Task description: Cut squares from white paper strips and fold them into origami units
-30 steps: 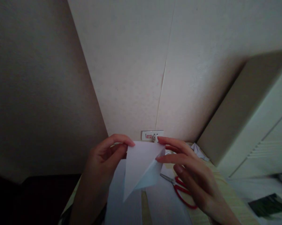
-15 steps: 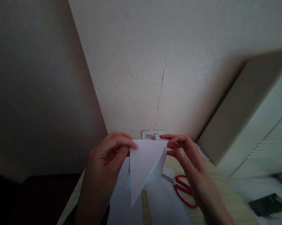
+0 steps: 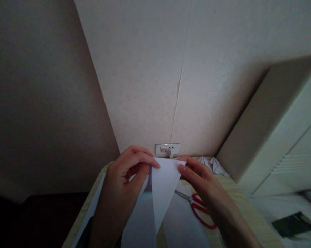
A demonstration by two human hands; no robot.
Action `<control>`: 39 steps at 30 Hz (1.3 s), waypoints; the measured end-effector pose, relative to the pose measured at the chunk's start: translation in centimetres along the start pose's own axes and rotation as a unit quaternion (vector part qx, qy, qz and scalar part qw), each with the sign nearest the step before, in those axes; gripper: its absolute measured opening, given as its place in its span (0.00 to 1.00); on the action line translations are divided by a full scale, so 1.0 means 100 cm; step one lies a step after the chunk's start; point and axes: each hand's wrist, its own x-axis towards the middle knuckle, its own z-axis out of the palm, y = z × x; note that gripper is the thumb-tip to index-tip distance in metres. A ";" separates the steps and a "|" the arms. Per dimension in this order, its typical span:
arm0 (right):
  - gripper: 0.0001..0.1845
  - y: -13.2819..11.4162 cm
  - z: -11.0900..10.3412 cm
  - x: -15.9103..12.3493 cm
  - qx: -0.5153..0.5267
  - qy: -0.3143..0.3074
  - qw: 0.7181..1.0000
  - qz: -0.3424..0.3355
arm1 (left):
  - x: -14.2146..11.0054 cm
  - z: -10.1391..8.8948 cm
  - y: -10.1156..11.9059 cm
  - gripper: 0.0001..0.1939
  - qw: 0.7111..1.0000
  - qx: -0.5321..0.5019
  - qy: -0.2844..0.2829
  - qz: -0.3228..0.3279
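Observation:
A white sheet of paper, folded into a long triangle with its tip pointing toward me, is held up over a small table. My left hand pinches its upper left corner with fingers curled. At the upper right corner, my right hand pinches the paper between thumb and fingers. More white paper lies flat on the table under the triangle.
Red-handled scissors lie on the pale wooden table just right of the paper. Small folded paper pieces sit at the table's back near a wall socket. A white cabinet stands at right; a dark object lies lower right.
Both hands have lowered the folded paper toward the table and closed in on its top corners. The view has tipped down a little, showing more of the table.

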 end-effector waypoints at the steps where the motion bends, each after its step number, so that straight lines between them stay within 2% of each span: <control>1: 0.13 0.000 0.000 0.000 -0.001 0.000 1.000 0.000 | 0.000 0.000 -0.001 0.15 1.000 -0.005 -0.001 0.001; 7: 0.11 0.000 -0.003 -0.001 -0.011 0.010 1.000 -0.003 | -0.002 0.000 -0.003 0.14 0.999 -0.035 -0.009 -0.020; 10: 0.12 -0.001 -0.005 -0.001 -0.023 0.015 1.000 -0.007 | -0.002 0.002 0.000 0.09 0.995 -0.055 -0.027 -0.075; 13: 0.12 -0.001 -0.008 -0.002 -0.043 0.014 0.999 -0.014 | -0.002 0.005 0.005 0.07 0.987 -0.072 -0.004 -0.141; 16: 0.12 0.000 -0.008 -0.002 -0.068 0.008 0.997 -0.027 | -0.003 0.007 0.005 0.08 0.985 -0.086 -0.004 -0.148; 19: 0.11 0.002 -0.007 -0.001 -0.092 -0.003 0.995 -0.043 | -0.002 0.008 0.000 0.07 0.984 -0.089 -0.049 -0.143; 23: 0.09 0.001 -0.004 -0.002 -0.124 -0.008 0.990 -0.063 | -0.001 0.007 -0.007 0.10 0.979 -0.057 -0.130 -0.145; 26: 0.07 -0.001 -0.002 -0.003 -0.144 -0.005 0.987 -0.072 | -0.001 0.007 -0.008 0.10 0.975 -0.051 -0.156 -0.147; 33: 0.08 -0.004 0.002 -0.006 -0.144 -0.013 0.987 -0.072 | -0.001 0.006 -0.008 0.08 0.978 -0.050 -0.149 -0.137; 36: 0.10 -0.002 0.001 -0.005 -0.106 0.000 0.992 -0.074 | 0.000 0.004 -0.007 0.05 0.983 -0.054 -0.123 -0.129; 39: 0.11 0.000 0.000 -0.002 -0.056 -0.023 0.995 -0.077 | 0.000 0.002 -0.007 0.02 0.986 -0.070 -0.090 -0.125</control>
